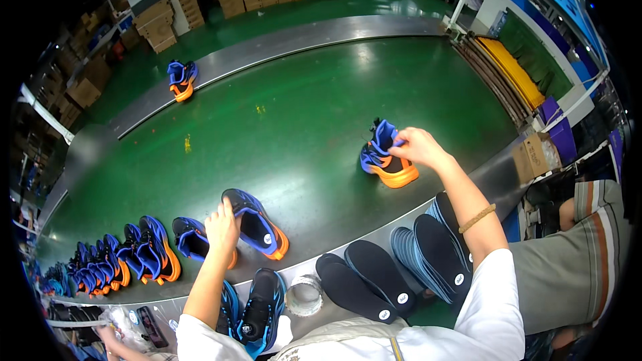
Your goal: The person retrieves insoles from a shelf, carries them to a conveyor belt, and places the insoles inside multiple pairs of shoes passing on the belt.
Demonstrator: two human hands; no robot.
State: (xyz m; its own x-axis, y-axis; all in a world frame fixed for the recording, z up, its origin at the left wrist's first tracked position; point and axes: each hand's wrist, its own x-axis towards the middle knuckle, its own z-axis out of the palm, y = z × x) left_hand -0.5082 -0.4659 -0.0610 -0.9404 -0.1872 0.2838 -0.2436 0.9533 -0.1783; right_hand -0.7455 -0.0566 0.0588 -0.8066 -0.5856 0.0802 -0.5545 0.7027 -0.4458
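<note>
My left hand (223, 228) is closed on the near side of a blue-and-black sneaker (253, 222) with an orange sole, whose insole shows a round white sticker. Just left of that hand stands another such sneaker (191, 238), partly covered by it. Farther right, my right hand (420, 148) pinches the collar of a matching sneaker (393, 175) standing on the green belt (301, 140). Black insoles (376, 269) with round white stickers lie by my body. Beside them are more stacked insoles (435, 254) with blue edges, under my right forearm.
A row of similar sneakers (144, 251) lines the near left belt. One sneaker (182, 80) sits on the far metal edge. Nearer me are black-and-blue shoes (262, 307) and a tape roll (304, 296). A person's legs (568, 254) are at right; another person's arm (117, 344) shows lower left.
</note>
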